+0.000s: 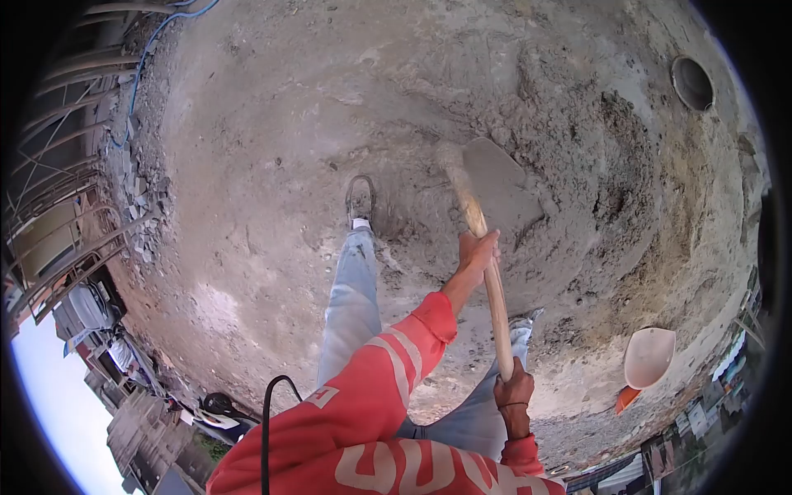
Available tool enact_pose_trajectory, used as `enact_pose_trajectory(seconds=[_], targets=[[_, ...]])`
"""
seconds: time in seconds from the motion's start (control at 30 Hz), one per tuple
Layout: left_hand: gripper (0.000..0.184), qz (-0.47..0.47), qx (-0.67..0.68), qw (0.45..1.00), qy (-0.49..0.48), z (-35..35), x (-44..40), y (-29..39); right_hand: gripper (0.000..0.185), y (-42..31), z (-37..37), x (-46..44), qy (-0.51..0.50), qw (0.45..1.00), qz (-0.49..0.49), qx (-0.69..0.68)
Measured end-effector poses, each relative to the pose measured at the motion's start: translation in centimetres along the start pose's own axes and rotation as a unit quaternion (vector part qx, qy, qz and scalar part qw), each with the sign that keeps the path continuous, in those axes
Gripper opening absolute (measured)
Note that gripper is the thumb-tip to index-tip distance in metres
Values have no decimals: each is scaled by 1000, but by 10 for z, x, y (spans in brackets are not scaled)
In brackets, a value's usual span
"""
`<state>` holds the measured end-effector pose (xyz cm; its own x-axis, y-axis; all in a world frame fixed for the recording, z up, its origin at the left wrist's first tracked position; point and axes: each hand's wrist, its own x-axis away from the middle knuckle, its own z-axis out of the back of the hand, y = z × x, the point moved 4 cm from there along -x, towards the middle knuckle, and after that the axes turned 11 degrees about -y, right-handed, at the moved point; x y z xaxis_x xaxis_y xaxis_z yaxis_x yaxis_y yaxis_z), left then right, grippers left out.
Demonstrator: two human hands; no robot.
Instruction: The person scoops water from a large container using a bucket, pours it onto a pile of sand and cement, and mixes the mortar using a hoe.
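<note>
A hoe (494,309) with a pale wooden handle slants across the ground in front of me. Its broad grey blade (497,177) lies against wet grey mortar (577,181), coated in the same colour. My left hand (477,253) is wrapped round the middle of the handle. Lower down, near the handle's end, my right hand (515,393) grips it too, with a dark band at the wrist. Both hands are closed on the wood.
A round bucket (693,83) stands at the far right. Nearer, a pale tub (649,357) lies beside an orange object (627,400). Rubble (140,194), a blue hose (142,62) and wooden poles line the left. My shoe (360,198) stands left of the mortar.
</note>
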<state>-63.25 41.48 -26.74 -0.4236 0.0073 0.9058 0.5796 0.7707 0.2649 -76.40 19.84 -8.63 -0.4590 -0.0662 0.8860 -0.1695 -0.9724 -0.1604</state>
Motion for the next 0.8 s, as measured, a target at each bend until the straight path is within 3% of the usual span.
enact_pose_trajectory(seconds=[0.07,0.2,0.23,0.33,0.43,0.53,0.63,0.73,0.8], targets=[[17,-46,14,999,14,38,8,68,41,-56,-8,-31,-5,998,60,20],[15,-222,30,972,65,154,-12,228,44,-215,-24,-129,-18,984,176,22],[14,-229,2,965,126,187,-22,264,44,-262,-31,-158,-20,979,202,16],[18,-261,-82,945,180,275,-55,335,46,-403,-41,-230,-56,966,251,27],[19,-197,-118,948,219,318,-71,363,38,-494,-41,-272,-83,955,282,41],[17,-146,-82,964,205,328,-75,370,34,-512,-21,-258,-101,959,251,87],[20,-83,-113,975,171,313,-76,337,35,-481,-4,-240,-137,952,244,127],[14,-84,-138,965,206,262,-64,290,36,-424,18,-221,-129,961,212,118],[16,-59,-122,975,173,217,-61,244,35,-376,43,-204,-138,961,199,133]])
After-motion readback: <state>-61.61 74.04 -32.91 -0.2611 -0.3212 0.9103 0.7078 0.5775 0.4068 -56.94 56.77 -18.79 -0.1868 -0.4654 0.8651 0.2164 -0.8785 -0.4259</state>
